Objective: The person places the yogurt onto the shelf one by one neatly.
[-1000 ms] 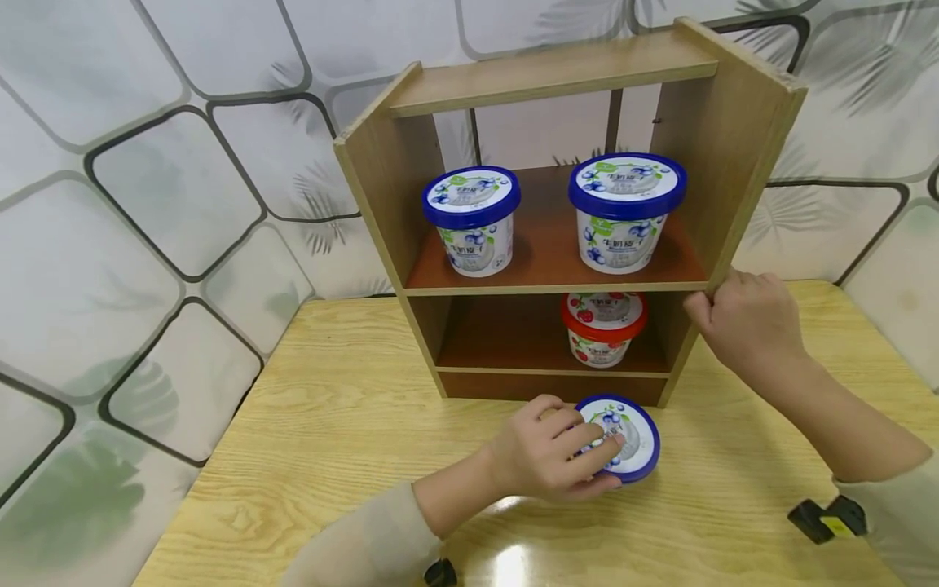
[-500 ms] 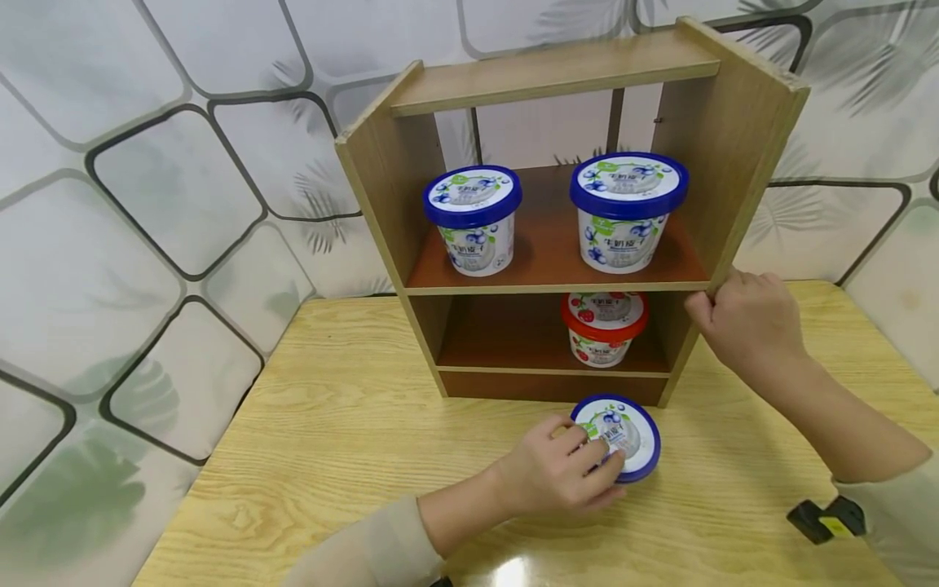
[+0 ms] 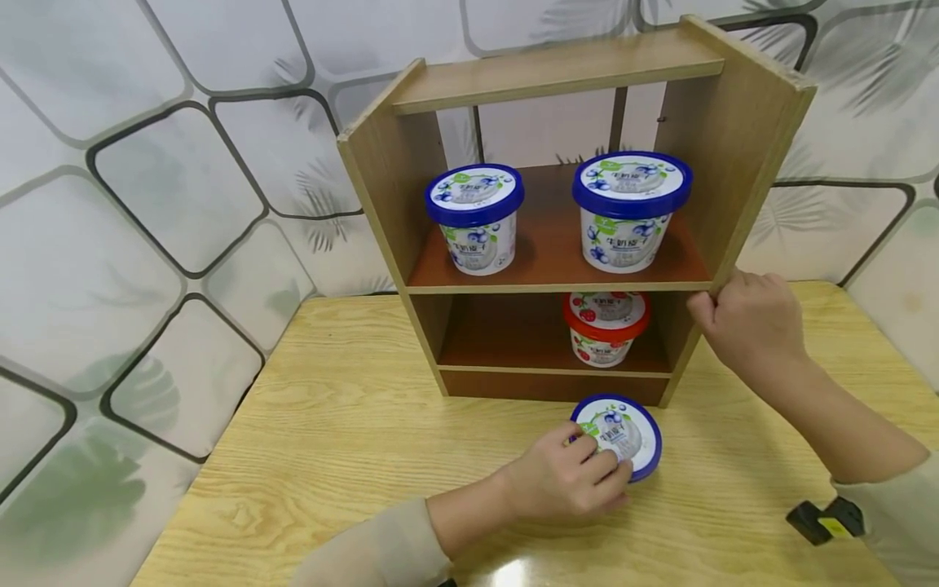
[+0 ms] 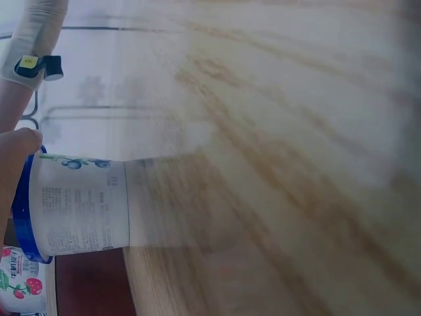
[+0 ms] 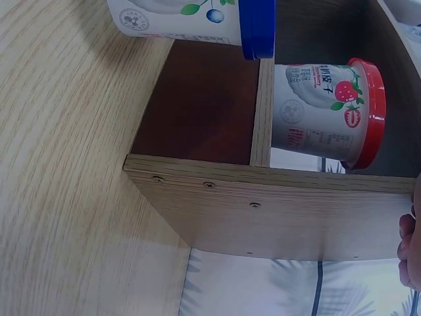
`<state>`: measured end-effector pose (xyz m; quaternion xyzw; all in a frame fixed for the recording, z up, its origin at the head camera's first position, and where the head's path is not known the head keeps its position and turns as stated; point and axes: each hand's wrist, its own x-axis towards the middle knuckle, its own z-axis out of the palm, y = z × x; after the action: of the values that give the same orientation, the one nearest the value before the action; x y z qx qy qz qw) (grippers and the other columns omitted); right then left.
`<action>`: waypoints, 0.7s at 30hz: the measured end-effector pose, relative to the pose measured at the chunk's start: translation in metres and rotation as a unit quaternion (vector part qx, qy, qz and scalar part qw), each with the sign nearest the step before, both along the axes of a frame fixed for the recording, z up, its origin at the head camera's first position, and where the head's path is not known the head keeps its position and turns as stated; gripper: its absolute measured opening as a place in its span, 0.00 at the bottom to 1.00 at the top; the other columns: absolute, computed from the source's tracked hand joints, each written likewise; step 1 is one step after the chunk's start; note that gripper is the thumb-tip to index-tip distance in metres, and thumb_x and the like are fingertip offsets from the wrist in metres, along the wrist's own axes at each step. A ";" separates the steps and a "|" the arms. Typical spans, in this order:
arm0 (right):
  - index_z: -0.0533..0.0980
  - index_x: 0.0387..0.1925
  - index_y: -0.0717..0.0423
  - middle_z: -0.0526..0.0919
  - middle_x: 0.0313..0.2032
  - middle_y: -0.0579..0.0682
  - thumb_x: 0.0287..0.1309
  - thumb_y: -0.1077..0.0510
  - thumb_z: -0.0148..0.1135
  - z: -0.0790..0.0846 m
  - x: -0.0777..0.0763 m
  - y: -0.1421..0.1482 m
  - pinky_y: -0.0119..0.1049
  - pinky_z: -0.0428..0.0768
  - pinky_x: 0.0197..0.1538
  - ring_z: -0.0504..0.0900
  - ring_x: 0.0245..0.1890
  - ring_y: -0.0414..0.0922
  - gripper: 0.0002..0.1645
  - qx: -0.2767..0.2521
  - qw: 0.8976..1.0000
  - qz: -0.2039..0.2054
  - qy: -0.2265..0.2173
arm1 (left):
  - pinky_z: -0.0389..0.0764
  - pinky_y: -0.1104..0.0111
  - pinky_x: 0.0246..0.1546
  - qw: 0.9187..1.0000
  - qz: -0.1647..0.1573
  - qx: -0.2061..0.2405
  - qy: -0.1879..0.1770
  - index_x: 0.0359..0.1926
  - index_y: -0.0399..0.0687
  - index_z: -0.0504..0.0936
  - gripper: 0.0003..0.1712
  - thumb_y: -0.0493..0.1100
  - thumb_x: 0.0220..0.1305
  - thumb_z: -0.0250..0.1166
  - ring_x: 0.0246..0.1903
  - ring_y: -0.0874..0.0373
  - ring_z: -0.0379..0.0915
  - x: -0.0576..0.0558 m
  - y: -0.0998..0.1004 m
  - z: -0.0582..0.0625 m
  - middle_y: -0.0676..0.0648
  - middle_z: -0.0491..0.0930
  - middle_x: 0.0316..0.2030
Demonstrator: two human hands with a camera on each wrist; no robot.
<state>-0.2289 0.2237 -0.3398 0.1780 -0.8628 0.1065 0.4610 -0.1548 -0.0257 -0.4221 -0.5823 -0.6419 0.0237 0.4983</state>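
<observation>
A tub with a blue lid (image 3: 627,436) and a blueberry print stands upright on the table before the shelf. My left hand (image 3: 575,481) lies against the near left part of its lid, fingers bent loosely; in the left wrist view its edge touches the blue rim (image 4: 23,217). My right hand (image 3: 756,318) holds the right side panel of the wooden shelf (image 3: 756,155), thumb at the front edge and fingers curled. In the right wrist view only a few of its fingers (image 5: 408,250) show at the edge.
Two blue-lidded tubs stand on the upper board, one left (image 3: 477,220) and one right (image 3: 629,214). A red-lidded strawberry tub (image 3: 605,326) stands on the lower board, right of centre. The wooden table (image 3: 330,424) meets a patterned wall covering (image 3: 183,187) behind.
My left hand has drawn back across the lid towards its near edge, uncovering more of the label. The tub stays where it was. My right hand keeps its hold on the shelf.
</observation>
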 end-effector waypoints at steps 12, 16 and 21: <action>0.59 0.09 0.60 0.61 0.06 0.57 0.56 0.51 0.35 -0.001 -0.001 0.000 0.43 0.55 0.16 0.59 0.08 0.55 0.25 -0.005 1.000 -0.001 0.001 | 0.73 0.75 0.25 0.999 -0.016 0.025 0.022 0.26 0.55 0.82 0.08 0.46 0.61 0.60 0.21 0.67 0.69 0.005 0.000 0.027 0.59 0.75 0.23; 0.59 0.09 0.61 0.62 0.06 0.58 0.57 0.51 0.34 -0.001 -0.001 0.000 0.43 0.55 0.17 0.60 0.09 0.55 0.25 -0.004 1.000 -0.001 -0.001 | 0.73 0.76 0.26 0.999 -0.014 0.019 0.024 0.27 0.55 0.83 0.08 0.43 0.62 0.59 0.22 0.67 0.70 0.006 -0.002 0.029 0.59 0.75 0.23; 0.59 0.09 0.61 0.61 0.06 0.58 0.57 0.51 0.34 -0.001 -0.001 0.000 0.43 0.55 0.17 0.61 0.09 0.56 0.26 -0.002 1.000 -0.001 0.004 | 0.75 0.76 0.29 0.999 -0.022 0.009 0.022 0.29 0.55 0.83 0.10 0.41 0.64 0.57 0.25 0.66 0.73 0.003 -0.005 0.027 0.59 0.77 0.25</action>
<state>-0.2298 0.2241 -0.3410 0.1763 -0.8608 0.1067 0.4654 -0.1520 -0.0307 -0.3949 -0.5909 -0.6179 0.0194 0.5183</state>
